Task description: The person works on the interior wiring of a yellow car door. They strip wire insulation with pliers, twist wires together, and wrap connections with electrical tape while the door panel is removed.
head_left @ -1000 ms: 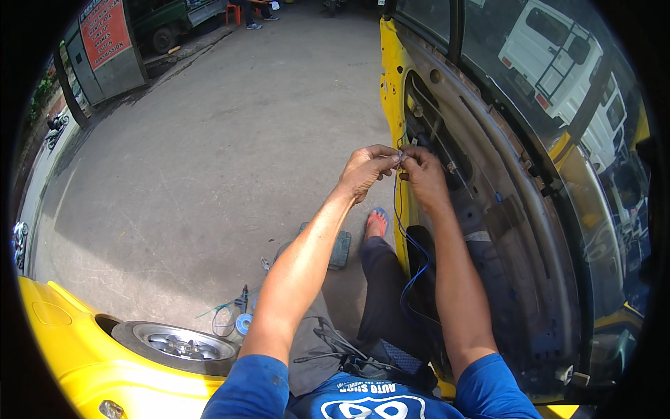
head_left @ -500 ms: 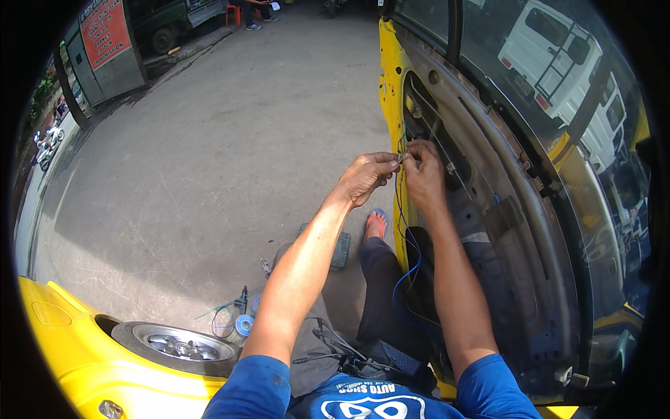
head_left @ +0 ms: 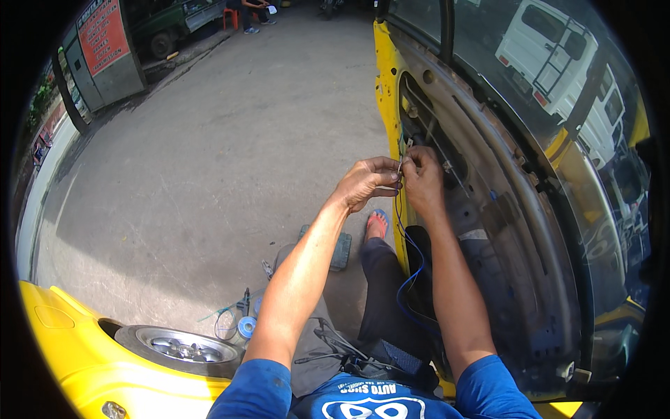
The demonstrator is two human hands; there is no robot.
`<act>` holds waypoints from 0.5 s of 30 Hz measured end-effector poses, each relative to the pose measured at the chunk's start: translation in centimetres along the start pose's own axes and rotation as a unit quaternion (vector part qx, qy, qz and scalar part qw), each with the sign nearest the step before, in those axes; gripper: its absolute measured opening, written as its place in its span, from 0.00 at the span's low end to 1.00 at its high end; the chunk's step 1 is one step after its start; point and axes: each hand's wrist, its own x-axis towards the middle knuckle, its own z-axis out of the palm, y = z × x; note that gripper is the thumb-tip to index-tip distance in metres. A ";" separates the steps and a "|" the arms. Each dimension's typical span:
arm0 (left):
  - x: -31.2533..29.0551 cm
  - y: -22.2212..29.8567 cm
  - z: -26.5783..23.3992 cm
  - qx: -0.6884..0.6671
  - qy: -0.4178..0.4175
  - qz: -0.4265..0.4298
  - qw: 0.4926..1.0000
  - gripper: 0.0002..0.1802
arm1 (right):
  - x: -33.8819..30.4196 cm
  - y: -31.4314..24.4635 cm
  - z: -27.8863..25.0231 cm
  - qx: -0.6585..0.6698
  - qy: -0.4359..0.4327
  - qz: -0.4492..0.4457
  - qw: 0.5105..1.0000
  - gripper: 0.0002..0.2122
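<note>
Both my arms reach forward to the edge of an open yellow car door (head_left: 386, 73), whose inner trim is off, baring grey metal. My left hand (head_left: 364, 184) pinches thin electrical wires between thumb and fingers at the door's edge. Right beside it, my right hand (head_left: 423, 180) is closed on the same wires, thumb and forefinger together. The exact joint between the fingertips is too small to make out. From the hands a blue wire (head_left: 420, 260) hangs in a loose curve along the door toward my lap. Fingers partly hide the wire ends.
Dark cables (head_left: 338, 342) lie across my lap. On the ground at left are a wire spool (head_left: 246, 326), pliers (head_left: 267, 268) and a flat green object (head_left: 340, 253). A yellow car body with a wheel (head_left: 180, 346) stands lower left; a white van (head_left: 551, 52) shows through the door glass.
Both hands have dipped slightly, still together on the wires. My left fingers are spread a little more. The blue wire's curve has shifted slightly.
</note>
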 end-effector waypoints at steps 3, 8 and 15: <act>-0.3 0.1 0.4 0.022 0.011 -0.006 1.000 0.21 | -0.3 -0.1 -0.1 -0.006 0.001 -0.003 1.000 0.08; -0.4 0.5 1.0 0.031 0.036 -0.006 0.999 0.19 | -0.1 -0.5 -0.4 -0.004 0.004 0.003 1.000 0.09; 0.3 1.0 1.3 0.029 0.041 -0.006 0.999 0.17 | 0.3 -0.9 -0.5 -0.001 -0.003 0.018 1.000 0.09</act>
